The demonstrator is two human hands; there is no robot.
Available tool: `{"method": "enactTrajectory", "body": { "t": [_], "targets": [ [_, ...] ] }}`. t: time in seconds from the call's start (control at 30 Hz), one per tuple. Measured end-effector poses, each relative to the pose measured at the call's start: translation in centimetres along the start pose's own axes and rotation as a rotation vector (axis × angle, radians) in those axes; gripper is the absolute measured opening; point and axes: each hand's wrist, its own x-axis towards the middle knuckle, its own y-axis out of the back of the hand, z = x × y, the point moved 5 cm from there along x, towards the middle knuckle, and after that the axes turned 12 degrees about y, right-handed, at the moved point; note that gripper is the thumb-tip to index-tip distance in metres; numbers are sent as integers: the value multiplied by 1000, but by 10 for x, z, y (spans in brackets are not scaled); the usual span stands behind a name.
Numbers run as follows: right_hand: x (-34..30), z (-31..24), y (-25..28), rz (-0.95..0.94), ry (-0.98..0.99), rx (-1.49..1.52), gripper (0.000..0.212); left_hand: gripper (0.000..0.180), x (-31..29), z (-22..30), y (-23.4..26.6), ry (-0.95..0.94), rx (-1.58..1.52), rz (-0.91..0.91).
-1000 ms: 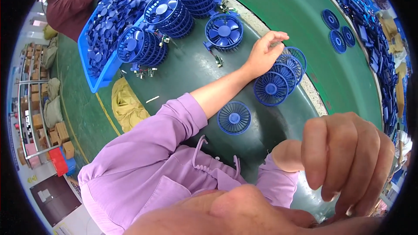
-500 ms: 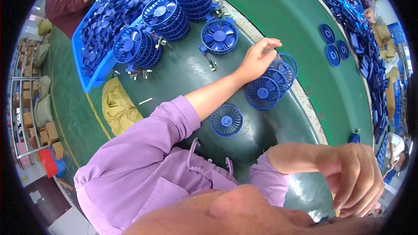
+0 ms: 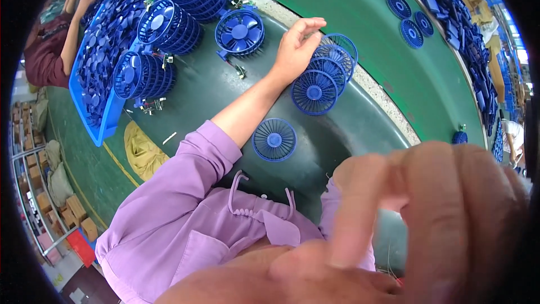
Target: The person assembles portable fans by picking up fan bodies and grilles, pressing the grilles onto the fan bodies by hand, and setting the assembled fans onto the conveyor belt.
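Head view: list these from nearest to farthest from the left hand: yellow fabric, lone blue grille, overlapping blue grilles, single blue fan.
From the left hand, as seen here:
1. Overlapping blue grilles: right beside it, on its right.
2. Single blue fan: to its left.
3. Lone blue grille: nearer the body.
4. Yellow fabric: far left, beyond the table edge.

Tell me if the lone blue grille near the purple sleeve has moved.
No; judged against the separate blue fan, the lone grille keeps its place. Only the camera view has shifted.
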Motion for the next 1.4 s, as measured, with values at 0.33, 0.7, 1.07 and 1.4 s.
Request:
{"method": "enactTrajectory", "body": {
  "t": [0.33,0.7,1.07,1.4],
  "targets": [
    [-2,-7,0,-6,-43,321,12,25,-4,6,-4,-6,34,36],
    [-6,-5,-18,-77,-93,635,21,24,-3,-1,-3,17,-62,13],
    [-40,-31,-35,-890,-244,566,29,22,-10,0,-10,-30,24,9],
    [15,-109,129,-153,77,-41,23,26,5,-9,6,-12,8,27]
  ]
}}
